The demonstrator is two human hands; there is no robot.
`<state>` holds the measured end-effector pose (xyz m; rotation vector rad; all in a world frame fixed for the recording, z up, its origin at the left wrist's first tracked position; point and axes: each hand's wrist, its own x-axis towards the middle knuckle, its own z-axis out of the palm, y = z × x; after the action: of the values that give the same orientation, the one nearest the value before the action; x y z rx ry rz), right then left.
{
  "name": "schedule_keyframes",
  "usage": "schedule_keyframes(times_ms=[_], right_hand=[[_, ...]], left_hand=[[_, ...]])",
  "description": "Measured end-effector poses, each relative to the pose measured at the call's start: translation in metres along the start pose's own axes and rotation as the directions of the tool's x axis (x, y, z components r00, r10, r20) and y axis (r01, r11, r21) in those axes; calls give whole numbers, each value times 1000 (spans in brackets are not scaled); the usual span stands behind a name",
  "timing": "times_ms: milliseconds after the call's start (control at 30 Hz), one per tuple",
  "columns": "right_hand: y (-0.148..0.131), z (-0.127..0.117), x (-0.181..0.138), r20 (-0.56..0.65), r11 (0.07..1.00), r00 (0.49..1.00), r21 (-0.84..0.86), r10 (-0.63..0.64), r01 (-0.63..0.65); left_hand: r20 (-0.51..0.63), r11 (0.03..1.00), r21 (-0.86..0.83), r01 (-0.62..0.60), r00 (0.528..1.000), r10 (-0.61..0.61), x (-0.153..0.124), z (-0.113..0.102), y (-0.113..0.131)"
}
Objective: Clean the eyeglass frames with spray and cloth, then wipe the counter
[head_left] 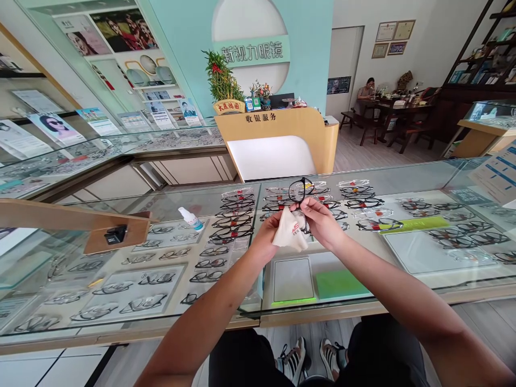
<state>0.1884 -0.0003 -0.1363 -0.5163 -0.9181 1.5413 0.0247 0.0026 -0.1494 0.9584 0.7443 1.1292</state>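
Over the glass counter I hold a pair of black-framed glasses upright. My right hand is closed on the frame's lower part. My left hand is closed on a cream cleaning cloth with a small red logo, pressed against the glasses. Both hands meet at the middle of the counter, a little above the glass. One lens shows above my fingers; the rest of the frame is hidden by hand and cloth.
A small white spray bottle lies on the glass to the left. Rows of glasses fill the case below. A wooden stand juts in at left. A cashier desk stands behind; a person sits at a far table.
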Motion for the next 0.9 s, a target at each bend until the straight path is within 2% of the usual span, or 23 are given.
schedule_keyframes(times_ms=[300, 467, 533, 667, 767, 900], right_hand=[[-3, -1, -1, -26, 999, 1000, -41, -4, 3], [-4, 0, 0, -33, 999, 999, -33, 0, -1], [-2, 0, -1, -31, 999, 1000, -39, 5, -6], [7, 1, -4, -4, 998, 1000, -68, 17, -17], [13, 3, -6, 27, 996, 999, -90, 32, -29], [16, 5, -5, 55, 996, 998, -92, -8, 13]], left_hand=[[-1, 998, -48, 35, 999, -35, -3, -5, -2], [92, 999, 49, 24, 995, -28, -7, 1, -1], [108, 996, 91, -15, 994, 5, -8, 3, -3], [29, 977, 178, -120, 993, 116, -9, 6, -10], [-38, 972, 193, -136, 989, 146, -9, 7, -14], [-110, 976, 179, -125, 983, 146, -8, 7, -14]])
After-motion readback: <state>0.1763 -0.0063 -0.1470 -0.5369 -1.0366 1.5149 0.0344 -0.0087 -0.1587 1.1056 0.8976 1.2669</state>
